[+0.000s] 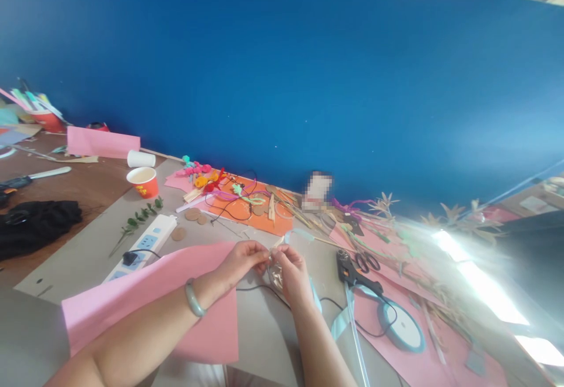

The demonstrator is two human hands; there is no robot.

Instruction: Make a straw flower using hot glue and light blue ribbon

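Fingertips of the left hand (249, 256) and right hand (289, 265) pinch a small pale piece (270, 255) between them, equally near, long axis unclear, inward from the near edge of the grey-topped desk (264, 334).

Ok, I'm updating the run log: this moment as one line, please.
left hand: pinching; right hand: pinching; held item: too small to identify; pink paper: under left forearm; glue gun: right of hands

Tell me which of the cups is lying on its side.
The white cup, just beyond the red cup with the pale inside. That one stands upright, as does the pen cup at far left.
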